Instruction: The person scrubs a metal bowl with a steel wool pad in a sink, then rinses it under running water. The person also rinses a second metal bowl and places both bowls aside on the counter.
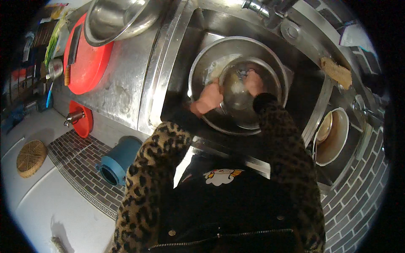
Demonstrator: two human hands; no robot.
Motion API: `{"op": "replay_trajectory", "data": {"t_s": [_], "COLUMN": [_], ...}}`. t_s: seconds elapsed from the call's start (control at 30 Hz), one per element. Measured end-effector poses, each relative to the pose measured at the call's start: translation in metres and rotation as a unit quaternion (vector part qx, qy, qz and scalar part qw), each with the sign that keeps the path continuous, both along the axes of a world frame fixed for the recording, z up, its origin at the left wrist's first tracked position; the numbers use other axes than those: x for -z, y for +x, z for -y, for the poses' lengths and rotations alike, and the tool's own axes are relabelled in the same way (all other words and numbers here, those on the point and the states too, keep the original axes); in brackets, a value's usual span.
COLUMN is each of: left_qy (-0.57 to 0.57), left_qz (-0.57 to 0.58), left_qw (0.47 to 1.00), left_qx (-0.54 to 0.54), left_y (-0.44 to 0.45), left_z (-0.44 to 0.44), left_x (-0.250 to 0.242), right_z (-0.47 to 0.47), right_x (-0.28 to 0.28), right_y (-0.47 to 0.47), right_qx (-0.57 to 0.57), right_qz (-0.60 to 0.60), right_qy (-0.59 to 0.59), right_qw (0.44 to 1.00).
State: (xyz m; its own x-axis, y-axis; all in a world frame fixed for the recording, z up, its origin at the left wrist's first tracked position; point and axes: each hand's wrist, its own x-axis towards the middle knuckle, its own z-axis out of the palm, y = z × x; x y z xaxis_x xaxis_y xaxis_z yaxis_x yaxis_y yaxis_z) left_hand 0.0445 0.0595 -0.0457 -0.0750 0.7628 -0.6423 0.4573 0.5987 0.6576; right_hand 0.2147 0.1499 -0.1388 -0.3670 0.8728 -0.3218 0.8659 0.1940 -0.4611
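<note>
A large stainless steel basin (196, 64) rests in the metal sink (218, 19). Inside it sits a smaller steel bowl (238, 102) with a wet, shiny interior. My left hand (211, 96) is closed at the left rim of that smaller bowl. Within the bowl, my right hand (254, 83) presses a small silvery wad (242, 74), which looks like a steel wool scourer; the fingers partly hide it. Whitish suds or wet streaks (218, 68) show on the basin's wall, upper left of the smaller bowl.
Left on the steel counter (126, 72) are a steel bowl (126, 25) and a red cutting board (91, 69) bearing a cleaver (74, 44). A faucet (258, 8) juts in above the sink. At right, another basin holds a white-rimmed pot (337, 145); a brown sponge or cloth (336, 72) lies on the ledge.
</note>
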Motion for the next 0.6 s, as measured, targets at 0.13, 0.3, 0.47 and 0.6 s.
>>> {"op": "replay_trajectory", "data": {"t_s": [0.13, 0.3, 0.47, 0.6], "left_qy": [0.079, 0.063, 0.376, 0.318], "left_qz": [-0.111, -0.245, -0.362, -0.172], "left_qw": [0.991, 0.966, 0.744, 0.778], "left_qx": [0.017, 0.042, 0.417, 0.514], "left_y": [-0.005, -0.027, -0.004, 0.004], "left_z": [0.018, 0.012, 0.022, 0.038], "left_x": [0.021, 0.018, 0.007, 0.037], "right_z": [0.029, 0.024, 0.004, 0.026], "right_x": [-0.008, -0.033, -0.026, -0.020], "right_y": [-0.026, 0.034, 0.066, 0.061], "right_qx": [-0.132, -0.332, -0.306, -0.239], "right_qz": [-0.026, 0.008, -0.017, 0.185], "right_qy": [-0.107, 0.015, 0.332, -0.041], "right_qw": [0.985, 0.943, 0.892, 0.952]}}
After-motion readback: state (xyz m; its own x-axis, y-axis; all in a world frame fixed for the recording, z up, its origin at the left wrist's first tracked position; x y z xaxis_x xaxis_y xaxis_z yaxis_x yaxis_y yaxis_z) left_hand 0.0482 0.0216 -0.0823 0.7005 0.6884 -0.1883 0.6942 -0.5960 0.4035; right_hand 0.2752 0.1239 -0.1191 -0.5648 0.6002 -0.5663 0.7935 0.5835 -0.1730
